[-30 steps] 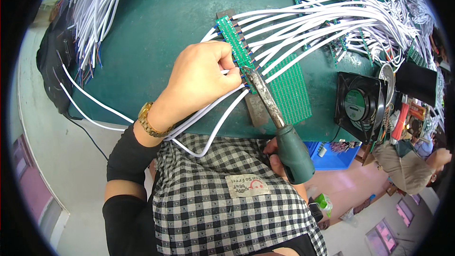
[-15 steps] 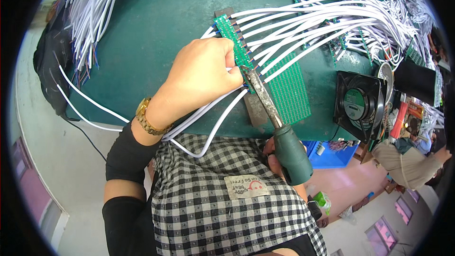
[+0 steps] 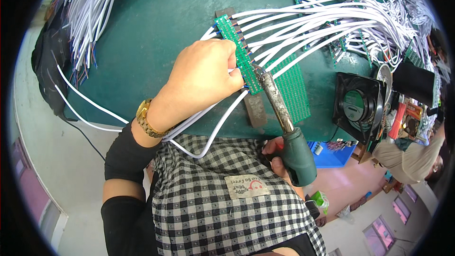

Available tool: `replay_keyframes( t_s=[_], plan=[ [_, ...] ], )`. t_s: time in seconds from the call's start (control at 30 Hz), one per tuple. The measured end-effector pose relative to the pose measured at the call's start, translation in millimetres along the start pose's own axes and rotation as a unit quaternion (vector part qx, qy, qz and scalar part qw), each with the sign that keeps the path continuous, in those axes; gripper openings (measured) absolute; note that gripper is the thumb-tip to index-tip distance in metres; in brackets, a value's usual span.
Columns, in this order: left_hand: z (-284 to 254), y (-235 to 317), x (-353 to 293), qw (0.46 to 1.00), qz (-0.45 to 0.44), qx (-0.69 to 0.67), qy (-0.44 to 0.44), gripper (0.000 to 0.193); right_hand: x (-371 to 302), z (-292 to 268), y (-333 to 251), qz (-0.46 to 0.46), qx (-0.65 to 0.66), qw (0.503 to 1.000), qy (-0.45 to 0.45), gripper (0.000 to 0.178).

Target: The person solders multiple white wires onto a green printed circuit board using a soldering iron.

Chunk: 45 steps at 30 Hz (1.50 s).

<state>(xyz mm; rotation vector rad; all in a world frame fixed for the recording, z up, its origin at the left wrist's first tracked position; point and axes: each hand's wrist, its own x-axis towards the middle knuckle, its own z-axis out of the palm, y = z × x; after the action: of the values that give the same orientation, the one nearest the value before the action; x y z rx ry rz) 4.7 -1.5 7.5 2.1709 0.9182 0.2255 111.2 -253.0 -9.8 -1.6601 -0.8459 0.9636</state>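
We see dark lettering [image 3: 241, 186] and a red smiley [image 3: 257, 186] on the apron's [image 3: 213, 220] cream patch [image 3: 247, 192]. The fan's [image 3: 368, 106] label [image 3: 353, 105] we cannot read.

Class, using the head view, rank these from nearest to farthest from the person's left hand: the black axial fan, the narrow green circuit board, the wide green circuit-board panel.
1. Narrow green circuit board: immediately right of the left hand.
2. Wide green circuit-board panel: farther right, slightly lower in the picture.
3. Black axial fan: farthest right, beyond the panel.
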Motion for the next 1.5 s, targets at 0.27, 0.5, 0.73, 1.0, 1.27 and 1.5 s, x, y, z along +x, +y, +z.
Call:
replay_keyframes(
  t_s=[0.27, 0.5, 0.73, 1.0, 1.27, 1.5],
  plan=[
    [-1, 4, -4, 1.0, -0.001, 0.013, -0.009, 0.016, -14, 5, 7, 0.019, 0.19, 0.981, 0.013, 0.034],
    [-11, 10, -20, 0.997, 0.052, 0.051, -0.01, 0.01, -13, 3, -4, 0.035, 0.201, 0.979, 0.023, 0.037],
    [7, 17, -51, 0.981, 0.143, 0.08, 0.106, 0.012, -13, 11, 1, 0.006, 0.256, 0.962, 0.092, 0.042],
    [12, 9, -35, 0.998, 0.035, -0.023, 0.054, 0.013, -18, 11, 19, 0.039, 0.289, 0.954, 0.068, 0.056],
    [10, -2, -21, 0.989, 0.001, -0.147, 0.023, 0.007, -14, 7, 19, 0.019, 0.27, 0.963, 0.015, 0.037],
    [8, 1, -17, 0.991, -0.035, -0.132, 0.009, 0.014, 1, -7, 5, -0.039, -0.034, 0.998, -0.029, 0.015]
  ],
)
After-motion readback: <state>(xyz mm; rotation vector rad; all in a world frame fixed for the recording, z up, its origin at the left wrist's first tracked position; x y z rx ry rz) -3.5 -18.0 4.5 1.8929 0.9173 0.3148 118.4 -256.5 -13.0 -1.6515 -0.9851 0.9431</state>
